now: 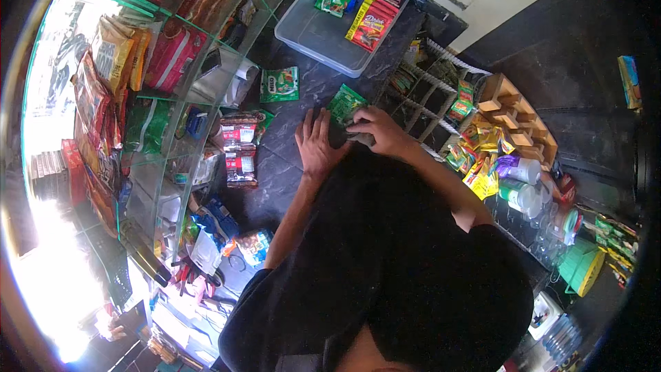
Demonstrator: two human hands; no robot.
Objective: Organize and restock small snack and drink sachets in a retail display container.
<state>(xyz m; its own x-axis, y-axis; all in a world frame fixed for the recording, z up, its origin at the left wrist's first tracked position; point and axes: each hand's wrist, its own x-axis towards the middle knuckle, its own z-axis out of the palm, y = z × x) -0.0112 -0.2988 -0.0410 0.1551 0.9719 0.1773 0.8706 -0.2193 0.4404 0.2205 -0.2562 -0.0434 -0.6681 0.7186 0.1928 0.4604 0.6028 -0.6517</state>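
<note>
A green sachet [346, 105] lies on the dark marbled counter [281, 152] in front of me. My right hand [379, 129] grips its near edge, fingers bent and the thumb side partly hidden. Beside the sachet's left side, my left hand [317, 144] rests palm down with its fingers somewhat apart. Farther left is a green Milo packet [279, 84], lying flat. Below that packet, a strip of dark red and white sachets [240, 152] lies along the shelf side, partly over another green packet [264, 123].
Beyond my hands, a clear plastic container [315, 36] holds Milo and other drink sachets [371, 23]. Glass shelves [181, 88] with packaged goods line the left. A divided rack [428, 98], a wooden compartment holder [516, 113] and plastic jars [519, 194] stand to the right.
</note>
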